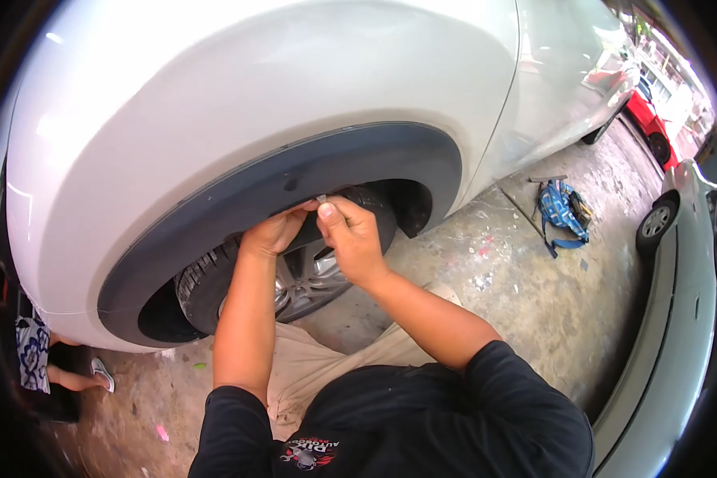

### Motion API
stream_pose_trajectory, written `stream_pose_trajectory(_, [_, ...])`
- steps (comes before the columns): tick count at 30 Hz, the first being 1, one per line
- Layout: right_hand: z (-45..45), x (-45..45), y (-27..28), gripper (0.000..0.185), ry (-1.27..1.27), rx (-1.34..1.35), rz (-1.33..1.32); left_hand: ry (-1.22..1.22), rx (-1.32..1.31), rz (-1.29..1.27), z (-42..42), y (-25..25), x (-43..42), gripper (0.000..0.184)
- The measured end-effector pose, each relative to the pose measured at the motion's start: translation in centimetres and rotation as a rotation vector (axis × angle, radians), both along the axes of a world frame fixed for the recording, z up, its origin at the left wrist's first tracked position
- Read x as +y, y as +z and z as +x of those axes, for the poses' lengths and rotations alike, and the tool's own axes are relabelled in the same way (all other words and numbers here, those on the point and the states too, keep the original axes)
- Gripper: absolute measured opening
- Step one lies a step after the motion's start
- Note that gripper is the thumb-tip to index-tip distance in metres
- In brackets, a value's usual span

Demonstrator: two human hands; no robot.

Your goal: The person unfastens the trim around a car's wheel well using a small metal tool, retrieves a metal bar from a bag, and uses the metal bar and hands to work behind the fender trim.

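Observation:
A dark plastic wheel arch trim (215, 209) lines the wheel opening of a pale car fender (239, 88). My right hand (350, 239) is closed, thumb against fingers, pinching a small whitish, clear-looking piece (322, 199) at the trim's lower edge. Its exact kind is too small to tell. My left hand (269, 233) is beside it, fingers drawn together and reaching to the trim edge near the same piece. Its fingertips are partly hidden, so what they grip cannot be made out. Below both hands is the tyre (195, 291) with its silver alloy rim (303, 283).
A blue patterned bag (562, 209) with straps lies on the stained concrete floor (486, 271). Another car (669, 319) stands at the right, a red car (649, 127) farther back. At the far left is a person's leg with a sandal (102, 374).

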State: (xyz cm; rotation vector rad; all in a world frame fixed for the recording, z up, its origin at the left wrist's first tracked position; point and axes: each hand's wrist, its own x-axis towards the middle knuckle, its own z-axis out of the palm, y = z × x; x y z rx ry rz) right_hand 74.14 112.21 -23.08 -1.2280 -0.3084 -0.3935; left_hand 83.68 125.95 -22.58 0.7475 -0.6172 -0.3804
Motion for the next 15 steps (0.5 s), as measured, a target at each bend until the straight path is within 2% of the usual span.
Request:
stream_pose_trajectory(2, [-0.7,0.4,0.5,0.028,-0.006,0.034,0.015,-0.046,0.028,-0.011,0.9,-0.7,0.4,0.026])
stream_pose_trajectory(4, [-1.1,0.9,1.0,0.031,0.106,0.133,0.168,-0.083,0.048,-0.024,1.3,-1.0,0.3,0.027])
stream_pose_trajectory(7, [-1.2,1.6,1.2,0.03,0.121,0.149,0.208,-0.028,0.021,0.005,1.4,-1.0,0.7,0.023])
stream_pose_trajectory(10, [-0.7,1.9,1.8,0.03,0.137,0.194,0.256,-0.14,-0.034,-0.06,1.1,-0.2,1.1,0.021])
stream_pose_trajectory(12, [-0.4,2.3,1.5,0.03,0.146,0.223,0.301,0.151,-0.01,0.028,0.2,0.2,0.7,0.019])
stream_pose_trajectory(15, [0.5,2.5,0.8,0.03,0.067,0.129,0.244,0.091,0.045,0.061,-0.4,1.6,1.5,0.018])
